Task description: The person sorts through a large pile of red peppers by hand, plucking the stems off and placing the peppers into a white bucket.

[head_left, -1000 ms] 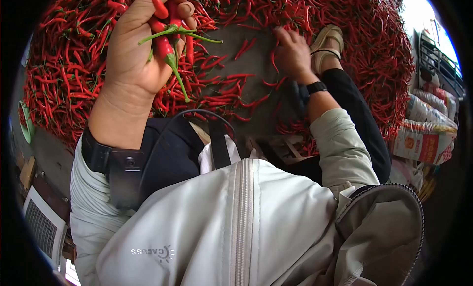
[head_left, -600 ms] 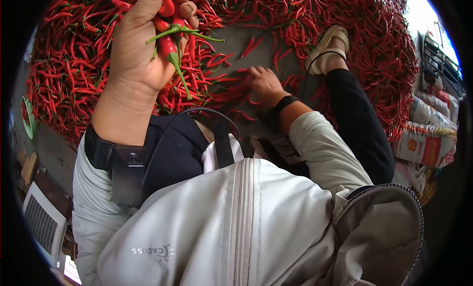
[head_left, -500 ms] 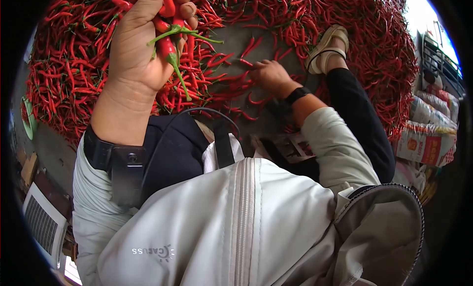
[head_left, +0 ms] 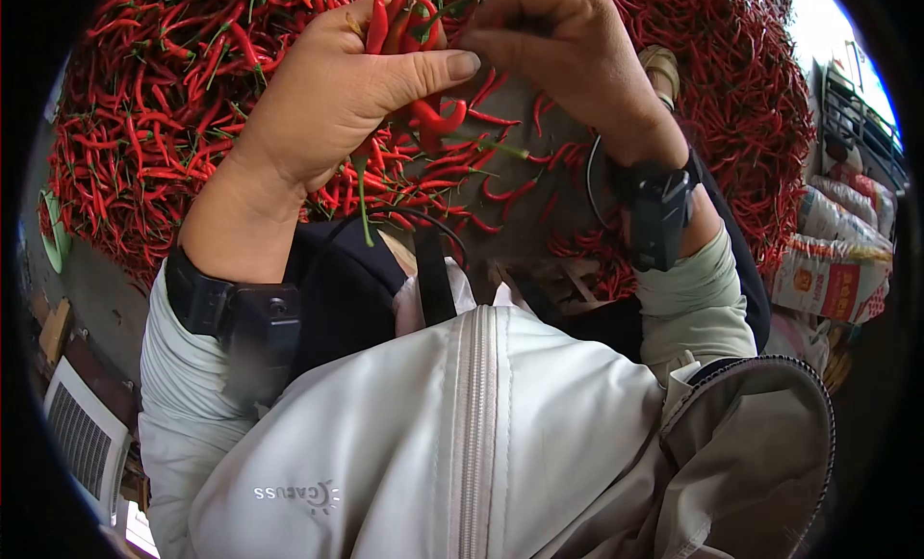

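Several red chili peppers (head_left: pixel 430 124) with green stems are gathered in my left hand (head_left: pixel 337 102), its thumb lying across the bunch. One long stem hangs below the palm. Close beside the bunch is my right hand (head_left: pixel 587 68), its thumb and fingers pressed together near the green stems at the top. Whatever sits between those right fingertips is hidden. Under both hands, loose chili peppers (head_left: pixel 452 164) lie scattered on the grey floor (head_left: pixel 525 106).
A large heap of red chili peppers (head_left: pixel 144 126) spreads on the left, and another heap (head_left: pixel 731 106) on the right. A sandaled foot (head_left: pixel 660 70) is partly behind my right arm. Stacked printed sacks (head_left: pixel 833 270) stand at far right. A green object (head_left: pixel 55 234) lies at far left.
My right hand has risen from the peppers on the floor up to the bunch. My left hand has turned, its thumb now across the peppers. Loose peppers show below my right wrist.
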{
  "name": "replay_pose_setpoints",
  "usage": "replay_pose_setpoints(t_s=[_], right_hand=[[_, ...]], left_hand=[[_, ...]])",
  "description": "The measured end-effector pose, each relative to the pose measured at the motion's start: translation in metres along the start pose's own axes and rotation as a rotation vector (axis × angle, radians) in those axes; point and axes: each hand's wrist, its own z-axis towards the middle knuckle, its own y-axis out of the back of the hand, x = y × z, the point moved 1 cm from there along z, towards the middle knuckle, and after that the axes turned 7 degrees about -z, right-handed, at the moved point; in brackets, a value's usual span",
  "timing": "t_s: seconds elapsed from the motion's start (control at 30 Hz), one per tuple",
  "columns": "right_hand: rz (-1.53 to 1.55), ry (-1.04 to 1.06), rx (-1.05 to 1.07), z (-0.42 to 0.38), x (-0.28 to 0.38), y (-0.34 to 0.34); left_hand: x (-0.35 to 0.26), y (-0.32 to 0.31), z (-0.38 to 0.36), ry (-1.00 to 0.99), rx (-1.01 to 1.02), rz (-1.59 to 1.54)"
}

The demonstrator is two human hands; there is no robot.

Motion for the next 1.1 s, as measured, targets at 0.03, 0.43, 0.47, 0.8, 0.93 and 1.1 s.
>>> replay_pose_setpoints(t_s=[0.03, 0.43, 0.47, 0.8, 0.93, 1.1], right_hand=[[0.088, 0.036, -0.088, 0.003, 0.001, -0.004], [-1.186, 0.115, 0.564, -0.038, -0.203, -0.131], [-1.082, -0.172, 0.408, -0.040, -0.206, -0.138], [-0.278, -0.539, 0.205, -0.031, -0.213, -0.118], [-0.292, -0.346, 0.289, -0.040, -0.225, -0.152], [-0.707, -0.140, 0.436, -0.052, -0.219, -0.179]], left_hand=[[-0.001, 0.001, -0.001, 0.066, -0.020, -0.025], [-0.002, 0.029, -0.006, -0.093, -0.266, -0.415], [-0.002, 0.031, -0.006, -0.096, -0.216, -0.470], [-0.008, 0.039, -0.013, -0.049, -0.221, -0.551], [-0.009, 0.037, -0.012, -0.061, -0.183, -0.585], [-0.009, 0.040, -0.013, -0.025, -0.200, -0.630]])
